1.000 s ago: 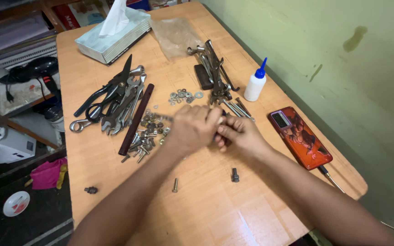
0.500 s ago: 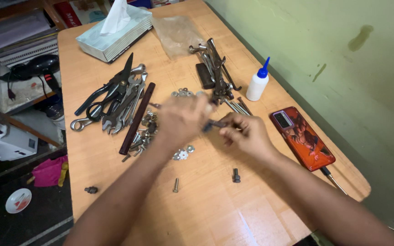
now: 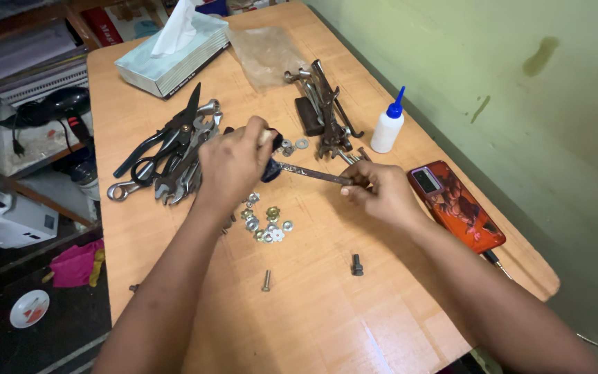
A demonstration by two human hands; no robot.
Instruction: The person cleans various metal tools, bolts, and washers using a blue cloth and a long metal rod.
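My left hand wraps the dark handle of a screwdriver, fingers curled tight. My right hand pinches its blade tip between thumb and fingertips, held level above the nuts and washers on the wooden table.

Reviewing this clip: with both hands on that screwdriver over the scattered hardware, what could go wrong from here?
1. The right hand pinches the screwdriver at its tip end while the left hand grips the handle; a slip could jab the fingers.
2. The loose nuts and washers lie right under the hands, so a sweep of a wrist could scatter them.
3. The glue bottle stands upright close by and might be knocked over.
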